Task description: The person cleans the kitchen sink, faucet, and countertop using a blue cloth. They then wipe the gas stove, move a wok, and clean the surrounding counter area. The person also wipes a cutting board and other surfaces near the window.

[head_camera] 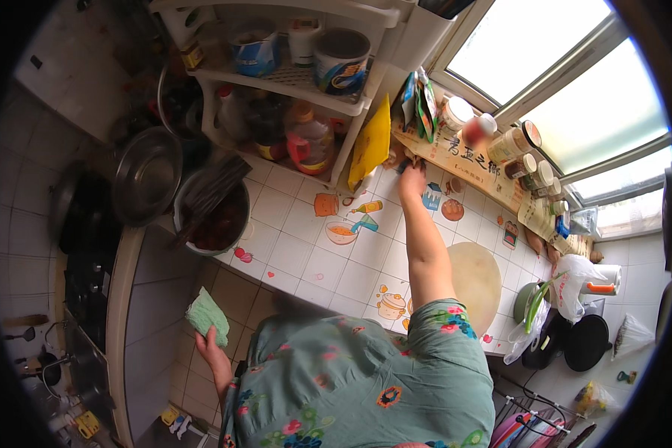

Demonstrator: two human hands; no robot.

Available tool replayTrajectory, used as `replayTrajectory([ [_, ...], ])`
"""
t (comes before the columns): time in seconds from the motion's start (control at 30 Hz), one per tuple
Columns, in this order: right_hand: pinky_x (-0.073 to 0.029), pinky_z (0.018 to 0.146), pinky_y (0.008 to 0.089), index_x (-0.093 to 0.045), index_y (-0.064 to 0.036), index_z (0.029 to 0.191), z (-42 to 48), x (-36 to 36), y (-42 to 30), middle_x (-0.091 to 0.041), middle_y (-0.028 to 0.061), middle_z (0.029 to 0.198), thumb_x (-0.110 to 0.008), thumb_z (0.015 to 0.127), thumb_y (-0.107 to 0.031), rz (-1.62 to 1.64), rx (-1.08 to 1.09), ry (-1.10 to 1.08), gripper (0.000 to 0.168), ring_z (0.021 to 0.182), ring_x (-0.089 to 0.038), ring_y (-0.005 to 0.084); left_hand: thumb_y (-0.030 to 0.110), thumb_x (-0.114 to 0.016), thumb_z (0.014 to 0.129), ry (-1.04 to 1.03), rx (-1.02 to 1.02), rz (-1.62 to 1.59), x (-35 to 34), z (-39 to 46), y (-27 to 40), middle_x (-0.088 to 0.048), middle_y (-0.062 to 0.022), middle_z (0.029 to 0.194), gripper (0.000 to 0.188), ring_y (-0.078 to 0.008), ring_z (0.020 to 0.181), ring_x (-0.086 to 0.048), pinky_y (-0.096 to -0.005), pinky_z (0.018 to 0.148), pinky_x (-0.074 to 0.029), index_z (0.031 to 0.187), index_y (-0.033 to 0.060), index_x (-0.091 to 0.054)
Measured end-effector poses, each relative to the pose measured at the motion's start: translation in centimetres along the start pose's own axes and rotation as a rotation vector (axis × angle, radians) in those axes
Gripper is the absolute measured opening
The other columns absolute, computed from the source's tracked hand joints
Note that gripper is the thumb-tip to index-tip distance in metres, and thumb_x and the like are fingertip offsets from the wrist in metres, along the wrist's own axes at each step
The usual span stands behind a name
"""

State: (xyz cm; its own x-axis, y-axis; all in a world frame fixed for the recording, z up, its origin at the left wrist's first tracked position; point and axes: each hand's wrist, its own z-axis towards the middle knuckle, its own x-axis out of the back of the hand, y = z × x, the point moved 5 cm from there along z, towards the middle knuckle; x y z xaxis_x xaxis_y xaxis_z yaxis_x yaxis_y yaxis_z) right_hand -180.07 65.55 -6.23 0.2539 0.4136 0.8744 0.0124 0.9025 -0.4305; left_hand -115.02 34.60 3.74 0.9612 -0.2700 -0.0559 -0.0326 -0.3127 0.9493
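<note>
A folded light-green cloth is gripped in my left hand, held out over the floor beside the counter. My right arm stretches across the white tiled counter, which carries food stickers. At the counter's back edge, my right hand reaches in beside a standing yellow packet and below a printed cardboard strip. Its fingertips are among small brown and dark items that I cannot make out, so any hold on them is unclear. A round pale board lies right of my forearm.
Jars and pouches line the windowsill. A plastic shelf with cans and bottles rises at the back. Left stand a pot of dark red contents and a metal basin. White plastic bags and a black pan are at right.
</note>
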Motion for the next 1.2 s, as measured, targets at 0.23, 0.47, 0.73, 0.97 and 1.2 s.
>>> replayTrajectory([
  [0.23, -0.05, 0.089, 0.0431, -0.052, 0.002, 0.123, -0.5, -0.1, 1.6, -0.047, 0.019, 0.133, -0.043, 0.094, -0.016, -0.438, -0.137, 0.05, 0.036, 0.114, -0.051, 0.0348, 0.011, -0.057, 0.091, 0.043, 0.001, 0.074, 2.7, -1.4, -0.1, -0.056, -0.0095, 0.124, 0.041, -0.0214, 0.109, -0.054, -0.0347, 0.094, -0.041, 0.129, -0.002, -0.051],
  [0.47, -0.04, 0.106, 0.0392, -0.049, -0.006, 0.131, -1.5, 2.1, 0.3, -0.041, 0.013, 0.145, -0.046, 0.083, 0.0, -0.152, 0.687, -0.244, 0.048, 0.135, -0.036, 0.0323, 0.012, -0.056, 0.09, 0.082, 0.005, 0.082, 4.1, 1.8, -2.5, -0.057, -0.0106, 0.124, 0.042, -0.0222, 0.11, -0.054, -0.0356, 0.095, -0.041, 0.129, -0.0014, -0.051],
  [0.73, -0.052, 0.088, 0.0385, -0.055, -0.001, 0.118, -0.1, 2.0, 2.1, -0.054, 0.0117, 0.124, -0.045, 0.091, -0.012, -0.376, 0.057, 0.021, 0.031, 0.112, -0.054, 0.0308, 0.01, -0.06, 0.09, -0.142, 0.123, -0.083, -1.9, 3.9, -1.0, -0.054, -0.0083, 0.128, 0.046, -0.0214, 0.114, -0.052, -0.035, 0.097, -0.041, 0.134, 0.0019, -0.047],
  [0.97, -0.051, 0.088, 0.0368, -0.055, 0.0, 0.118, -5.8, 3.6, 1.6, -0.052, 0.0136, 0.127, -0.046, 0.089, -0.007, -0.172, -0.053, -0.028, 0.031, 0.111, -0.054, 0.0317, 0.009, -0.058, 0.089, -0.101, 0.098, -0.018, -0.8, 2.5, -1.4, -0.057, -0.0093, 0.123, 0.041, -0.0205, 0.11, -0.054, -0.0343, 0.094, -0.042, 0.129, -0.001, -0.051],
  [1.2, -0.031, 0.113, 0.0386, -0.05, 0.0, 0.131, -15.0, 5.1, -7.0, -0.045, 0.01, 0.141, -0.051, 0.084, -0.007, -0.197, 0.879, -0.198, 0.047, 0.136, -0.036, 0.0303, 0.011, -0.06, 0.088, -0.084, 0.083, -0.024, -0.6, 4.3, -2.2, -0.058, -0.0086, 0.12, 0.039, -0.0201, 0.106, -0.055, -0.0347, 0.092, -0.043, 0.125, -0.0005, -0.053],
])
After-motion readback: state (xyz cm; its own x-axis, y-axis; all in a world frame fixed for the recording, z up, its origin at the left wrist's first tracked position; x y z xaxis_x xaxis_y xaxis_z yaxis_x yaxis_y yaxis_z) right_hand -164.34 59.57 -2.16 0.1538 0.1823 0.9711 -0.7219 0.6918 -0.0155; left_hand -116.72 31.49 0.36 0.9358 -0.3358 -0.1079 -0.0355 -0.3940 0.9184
